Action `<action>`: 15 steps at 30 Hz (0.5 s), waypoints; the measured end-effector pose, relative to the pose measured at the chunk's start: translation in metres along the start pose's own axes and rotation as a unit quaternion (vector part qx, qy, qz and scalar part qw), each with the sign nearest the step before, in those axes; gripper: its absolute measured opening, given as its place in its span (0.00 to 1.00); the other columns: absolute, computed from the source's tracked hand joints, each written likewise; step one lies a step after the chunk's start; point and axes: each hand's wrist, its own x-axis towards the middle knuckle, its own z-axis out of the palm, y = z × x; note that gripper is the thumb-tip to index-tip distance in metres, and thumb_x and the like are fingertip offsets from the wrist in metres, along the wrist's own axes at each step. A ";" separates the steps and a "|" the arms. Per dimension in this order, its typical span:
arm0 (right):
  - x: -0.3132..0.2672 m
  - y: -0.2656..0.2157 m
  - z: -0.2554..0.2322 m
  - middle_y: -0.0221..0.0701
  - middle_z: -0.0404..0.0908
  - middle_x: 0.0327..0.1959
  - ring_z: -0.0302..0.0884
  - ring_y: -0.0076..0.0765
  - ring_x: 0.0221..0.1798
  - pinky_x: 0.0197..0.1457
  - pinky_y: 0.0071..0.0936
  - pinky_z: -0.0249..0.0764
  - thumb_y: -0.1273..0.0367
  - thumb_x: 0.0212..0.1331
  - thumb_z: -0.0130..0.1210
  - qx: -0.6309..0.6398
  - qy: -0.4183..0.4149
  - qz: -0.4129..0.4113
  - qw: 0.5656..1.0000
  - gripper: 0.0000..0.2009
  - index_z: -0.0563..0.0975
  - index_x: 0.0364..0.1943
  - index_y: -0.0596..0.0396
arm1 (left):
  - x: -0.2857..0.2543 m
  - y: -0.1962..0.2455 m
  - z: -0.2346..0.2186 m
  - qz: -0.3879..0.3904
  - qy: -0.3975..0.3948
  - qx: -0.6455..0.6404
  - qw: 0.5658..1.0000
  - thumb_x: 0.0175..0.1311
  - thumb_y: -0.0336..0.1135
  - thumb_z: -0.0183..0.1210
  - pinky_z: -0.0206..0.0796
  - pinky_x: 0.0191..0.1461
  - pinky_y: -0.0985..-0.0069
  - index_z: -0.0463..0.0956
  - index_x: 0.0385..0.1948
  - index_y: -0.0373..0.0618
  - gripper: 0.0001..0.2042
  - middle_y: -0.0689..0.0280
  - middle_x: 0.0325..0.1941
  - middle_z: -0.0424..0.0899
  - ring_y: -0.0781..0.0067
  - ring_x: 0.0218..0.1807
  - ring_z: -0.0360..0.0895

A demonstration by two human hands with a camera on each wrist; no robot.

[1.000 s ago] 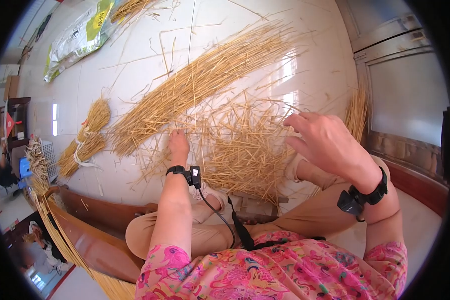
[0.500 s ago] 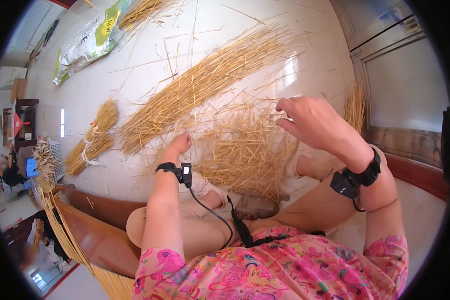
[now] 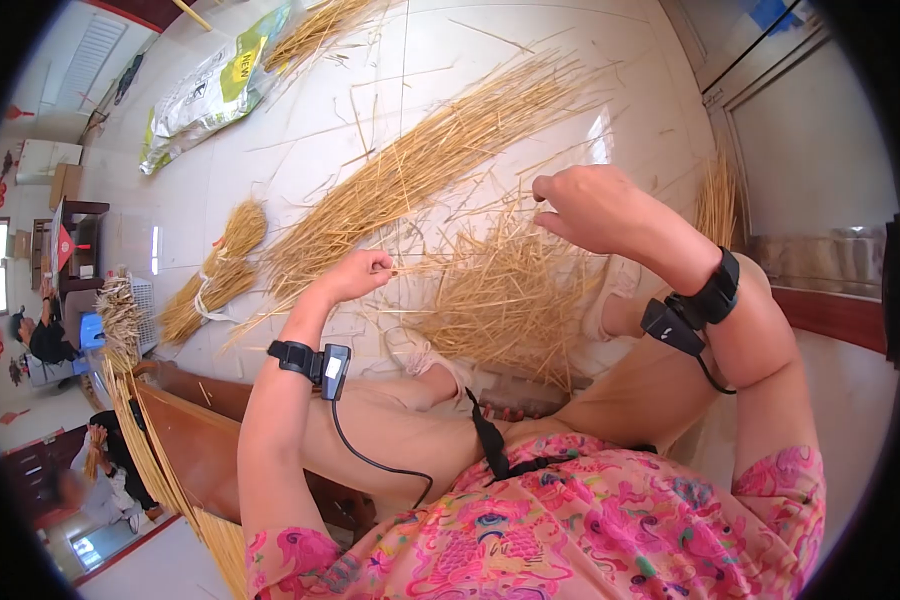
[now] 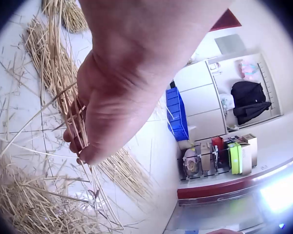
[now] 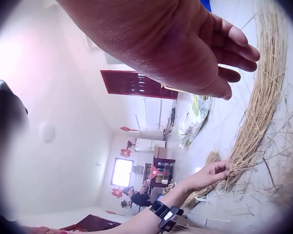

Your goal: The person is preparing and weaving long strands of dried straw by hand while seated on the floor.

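Several straw stalks (image 4: 64, 108) are pinched between the thumb and fingers of my left hand (image 3: 358, 276); their ends stick out on both sides. This hand is in front of my left knee, near the lower end of a long straw pile (image 3: 430, 150). My right hand (image 3: 592, 210) hovers over the right side of a heap of short, tangled straw (image 3: 515, 300). In the right wrist view its fingers (image 5: 236, 48) are loosely extended, with nothing between them.
A tied straw bundle (image 3: 232, 262) lies left of the long pile. Beyond it are a printed plastic bag (image 3: 210, 90) and more straw (image 3: 320, 35). Straw leans by the metal door (image 3: 810, 150) at right. A brown wooden bench (image 3: 185, 430) stands at lower left.
My left hand has come back from the straw toward my body and now carries stalks. The right hand has shifted slightly forward and left. The head view has turned a little.
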 end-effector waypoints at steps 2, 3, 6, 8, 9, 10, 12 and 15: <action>0.001 -0.001 0.004 0.43 0.80 0.28 0.79 0.50 0.36 0.37 0.40 0.75 0.61 0.55 0.55 0.007 -0.019 0.008 1.000 0.14 0.76 0.32 0.61 | -0.005 0.007 0.001 -0.006 0.004 0.002 1.000 0.57 0.33 0.55 0.63 0.36 0.77 0.73 0.33 0.41 0.07 0.68 0.25 0.74 0.77 0.30 0.69; 0.002 -0.001 0.005 0.43 0.80 0.28 0.79 0.50 0.36 0.38 0.41 0.75 0.61 0.55 0.55 0.006 -0.017 0.005 1.000 0.14 0.76 0.32 0.61 | -0.007 0.010 0.001 -0.008 0.006 0.003 1.000 0.57 0.33 0.54 0.63 0.36 0.77 0.72 0.31 0.41 0.06 0.68 0.25 0.73 0.77 0.30 0.68; 0.005 0.003 0.001 0.43 0.80 0.30 0.79 0.50 0.38 0.40 0.41 0.75 0.61 0.55 0.55 0.005 -0.011 0.012 1.000 0.14 0.76 0.33 0.60 | -0.009 0.012 -0.001 -0.009 0.054 -0.009 0.998 0.57 0.34 0.53 0.62 0.36 0.77 0.70 0.29 0.42 0.06 0.70 0.25 0.71 0.79 0.30 0.66; 0.006 0.004 -0.002 0.43 0.80 0.30 0.79 0.51 0.38 0.40 0.41 0.75 0.61 0.55 0.54 0.010 -0.004 0.032 0.999 0.14 0.76 0.32 0.60 | -0.012 0.014 -0.007 -0.038 0.073 -0.049 0.995 0.60 0.32 0.51 0.61 0.37 0.80 0.71 0.31 0.43 0.04 0.72 0.26 0.70 0.81 0.31 0.65; 0.004 0.005 -0.004 0.43 0.80 0.30 0.78 0.51 0.38 0.41 0.41 0.74 0.61 0.56 0.54 0.008 -0.009 0.040 0.999 0.14 0.76 0.35 0.59 | -0.016 0.020 -0.011 -0.053 0.084 -0.068 0.993 0.61 0.32 0.50 0.61 0.38 0.81 0.71 0.33 0.44 0.04 0.73 0.26 0.70 0.82 0.32 0.65; 0.003 0.006 -0.008 0.43 0.80 0.31 0.78 0.50 0.38 0.41 0.40 0.74 0.61 0.56 0.53 0.007 -0.013 0.047 0.999 0.14 0.77 0.38 0.58 | -0.020 0.026 -0.014 -0.034 0.104 -0.096 0.989 0.62 0.32 0.49 0.61 0.38 0.82 0.71 0.33 0.44 0.04 0.73 0.26 0.70 0.83 0.32 0.65; 0.002 0.008 -0.008 0.43 0.81 0.31 0.78 0.50 0.38 0.42 0.39 0.74 0.61 0.57 0.52 0.012 -0.018 0.042 0.999 0.15 0.77 0.41 0.57 | -0.025 0.040 -0.016 0.005 0.140 -0.153 0.978 0.65 0.33 0.49 0.62 0.38 0.83 0.70 0.34 0.44 0.05 0.74 0.27 0.70 0.83 0.33 0.66; 0.008 0.012 0.007 0.43 0.81 0.31 0.79 0.47 0.38 0.42 0.38 0.74 0.61 0.57 0.53 0.065 -0.024 -0.001 0.998 0.16 0.76 0.43 0.59 | -0.024 0.066 -0.009 0.047 0.163 -0.181 0.969 0.67 0.31 0.48 0.64 0.40 0.82 0.71 0.38 0.42 0.05 0.72 0.31 0.73 0.83 0.34 0.69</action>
